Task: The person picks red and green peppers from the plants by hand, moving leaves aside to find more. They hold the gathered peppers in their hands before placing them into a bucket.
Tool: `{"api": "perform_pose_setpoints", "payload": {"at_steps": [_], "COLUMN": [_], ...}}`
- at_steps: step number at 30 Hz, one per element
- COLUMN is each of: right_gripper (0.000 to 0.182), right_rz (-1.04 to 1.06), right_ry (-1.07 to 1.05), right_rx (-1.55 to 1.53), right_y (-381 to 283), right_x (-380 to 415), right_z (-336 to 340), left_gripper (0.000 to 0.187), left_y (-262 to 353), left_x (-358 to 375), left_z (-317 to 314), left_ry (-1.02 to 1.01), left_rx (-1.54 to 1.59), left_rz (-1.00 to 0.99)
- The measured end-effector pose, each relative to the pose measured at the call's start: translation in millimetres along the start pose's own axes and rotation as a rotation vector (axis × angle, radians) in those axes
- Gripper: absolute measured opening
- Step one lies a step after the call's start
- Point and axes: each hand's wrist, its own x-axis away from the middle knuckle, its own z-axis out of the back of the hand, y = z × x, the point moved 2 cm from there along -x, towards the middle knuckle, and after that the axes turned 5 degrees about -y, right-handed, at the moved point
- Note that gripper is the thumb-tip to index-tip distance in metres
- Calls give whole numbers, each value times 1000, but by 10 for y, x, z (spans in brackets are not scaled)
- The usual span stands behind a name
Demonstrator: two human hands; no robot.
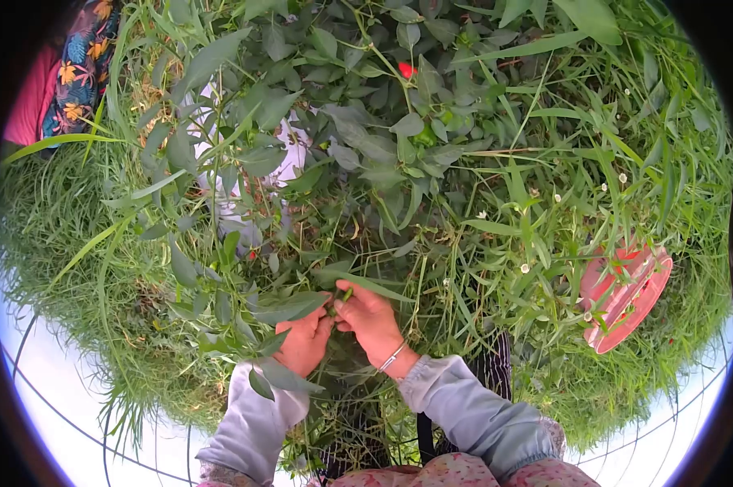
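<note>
Low among the leaves of a pepper plant (366, 138), my two hands are close together with the fingertips nearly meeting. My right hand (372, 326), with a bracelet at its wrist, has thumb and fingers pinched on a small green piece of the plant (339, 302); whether it is a stem or a small pepper I cannot make out. Beside it, my left hand (304, 341) is closed at the same spot, its fingers partly hidden by leaves. Higher on the plant are a red pepper (407, 70) and green peppers (457, 123).
A pink plastic basket (630, 302) lies tilted in the grass to the right. Some white material (291, 150) shows behind leaves at the left. Another person's floral clothing (75, 69) is at the upper left. Tall grass and weeds with small white flowers surround the plant.
</note>
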Motion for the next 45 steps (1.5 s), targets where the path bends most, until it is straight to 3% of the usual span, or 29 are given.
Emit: {"api": "perform_pose_setpoints", "payload": {"at_steps": [2, 5, 8, 11, 14, 15, 18, 20, 23, 25, 28, 31, 33, 36, 37, 39, 42, 44, 45], "right_gripper": [28, 18, 17, 23, 25, 29, 35, 40, 35, 33, 32, 29, 27, 24, 23, 23, 23, 23, 22], "right_rz": [17, 343, 480, 686, 390, 311, 246, 285, 265, 210, 142, 169, 176, 177, 177, 177, 176, 180, 169], "right_ry": [43, 84, 101, -33, -163, -210, -295, -250, -216, -258, -329, -323, -305, -289, -290, -283, -277, -296, -297], "right_rx": [41, 343, 565, 445, 60, 66, -25, -100, 45, 125, 159, 181, 151, 101, 93, 90, 93, 84, 74], "right_y": [20, -16, -114, -345, -284, -270, -368, -466, -570, -554, -532, -460, -456, -497, -491, -481, -466, -476, -475], "right_x": [26, 37, 131, 218, 125, 128, 169, 152, 194, 193, 188, 165, 159, 178, 181, 176, 163, 161, 164], "right_z": [-22, -59, -55, -105, -79, -90, -169, -135, -168, -183, -210, -221, -223, -215, -218, -226, -248, -255, -261], "left_gripper": [33, 27, 23, 25, 26, 27, 24, 19, 16, 18, 20, 22, 27, 33, 33, 27, 25, 23, 23], "left_y": [76, 62, -33, -470, -483, -434, -69, 79, -296, -590, -813, -1172, -1528, -1222, -1169, -952, -2048, -2060, -1785], "left_x": [-61, -150, -230, -274, -326, -400, -735, -1005, -1401, -1484, -1466, -1473, -1595, -1744, -1762, -1724, -1852, -1745, -1615], "left_z": [11, -10, -88, -120, 15, 61, 181, 242, 412, 572, 894, 983, 1188, 1252, 1290, 1312, 1622, 1654, 1683], "left_ry": [26, -61, 84, -98, -156, -42, 99, 347, 466, 464, 471, 730, 611, 660, 638, 697, 393, 469, 389], "left_rx": [-183, -341, -370, -422, -106, -203, -373, -107, 101, 523, 248, 559, -19, 782, 846, 683, 918, 941, 705], "left_rz": [-75, 50, 44, 233, 378, 111, 43, -108, -65, 215, 466, 451, 69, 72, 160, 355, 0, 33, 72]}}
